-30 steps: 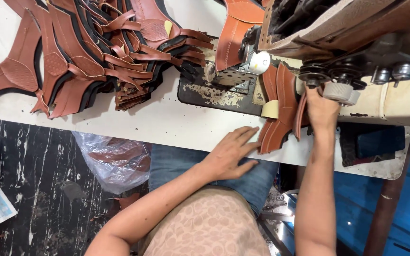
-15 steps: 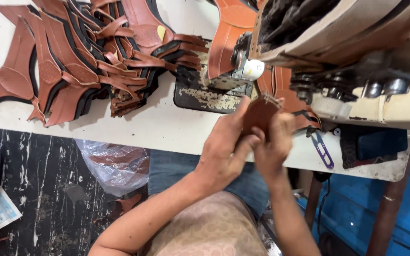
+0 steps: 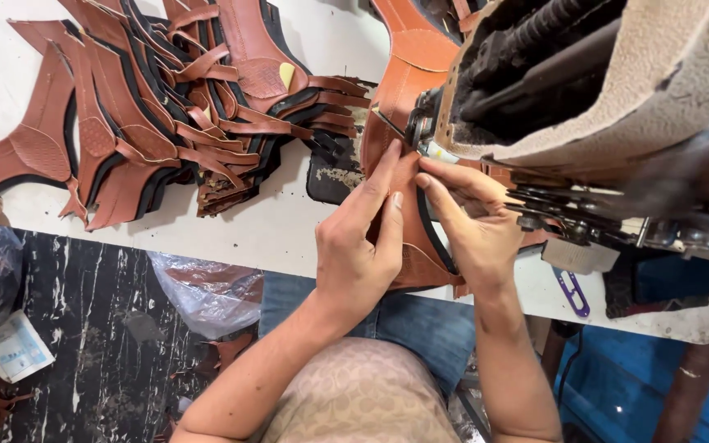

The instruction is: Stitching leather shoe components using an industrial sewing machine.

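- While both hands press on it, the brown leather piece (image 3: 410, 215) lies flat on the white surface (image 3: 272, 230), its far end running up under the sewing machine (image 3: 584, 90).
- Left hand (image 3: 360, 246): fingers stretched long and close together, fingertips flat on the leather just short of the machine's needle end; the grip is a narrow press from above, not a closed hold.
- Right hand (image 3: 471, 226): just beside the left, across the leather's black edge; its fingers point toward the left fingertips and pinch or pin the piece, though I cannot tell which, as the thumb is hidden.
- Left of the grip, well apart, a heap of cut leather pieces (image 3: 166, 107), brown with black edging, fans over the surface.
- Right of the grip, near the surface's edge, lies a purple-handled thread snip (image 3: 572, 293).
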